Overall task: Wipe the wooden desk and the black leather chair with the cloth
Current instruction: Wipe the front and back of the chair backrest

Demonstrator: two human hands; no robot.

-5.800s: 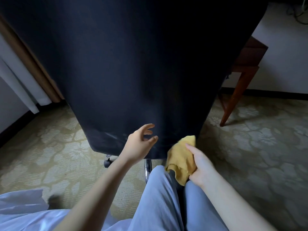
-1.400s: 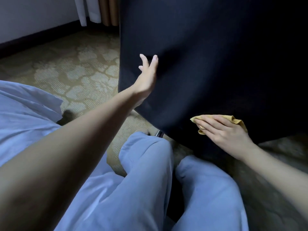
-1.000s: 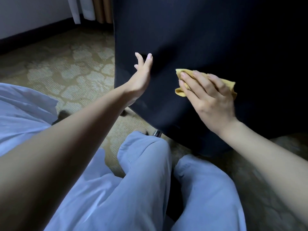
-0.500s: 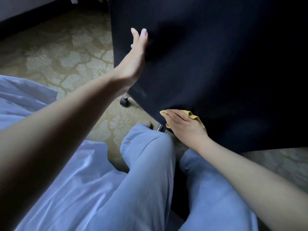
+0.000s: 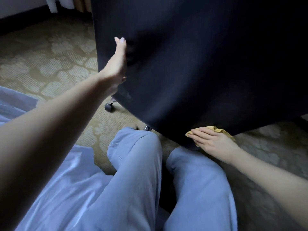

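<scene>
**Chair** point(image 5: 191, 64): black, seen from behind. Its back fills the upper middle and right of the view. One caster point(image 5: 108, 106) and a chrome post point(image 5: 148, 127) are seen beneath it, on the carpet point(image 5: 50, 55).

**Left hand** point(image 5: 117, 64): fingers straight and together, palm laid flat against the chair's left side. Nothing is grasped.

**Right hand** point(image 5: 215, 142): fingers extended and laid over the cloth point(image 5: 220, 130), which is pressed beneath them rather than clutched. The thumb is hidden.

**Cloth**: yellow and crumpled, located at the bottom edge of the chair back, right of centre, just above the right knee. Only its margins are shown, past the fingertips and behind the knuckles.

**Legs** point(image 5: 133, 172): clad in pale blue trousers, knees bent, placed just beside the chair's lower edge.

**Carpet**: olive-beige, patterned with paler floral shapes.

**Curtain** point(image 5: 53, 4): a pale hem is seen at top left, near dark skirting point(image 5: 20, 22) along the wall.

**Fabric** point(image 5: 58, 189): pale, lower left. Whether it is garment or sheet cannot be told.
</scene>
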